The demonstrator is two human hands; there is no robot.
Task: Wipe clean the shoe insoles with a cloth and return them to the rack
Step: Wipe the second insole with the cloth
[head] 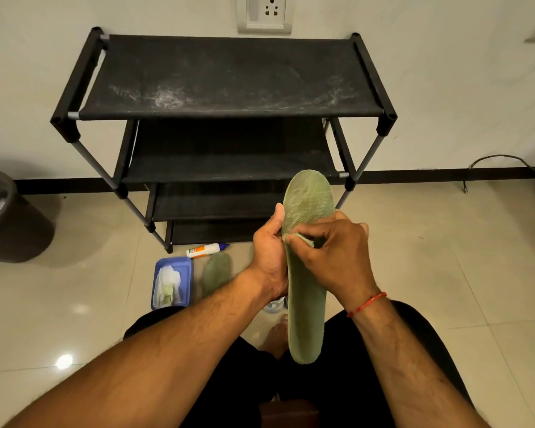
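Two hands on one green insole point(308, 304): left hand point(267, 254) curled round its left edge, thumb up; right hand point(337, 254) pinching small cloth point(301, 239) against its surface.

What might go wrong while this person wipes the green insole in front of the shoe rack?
The left hand grips the insole by one side only, so the right hand rubbing with the cloth might bend it or knock it loose. The rack's top shelf shows whitish dusty smears; a wiped insole laid there could pick up dirt again. The second insole on the floor could get stepped on.
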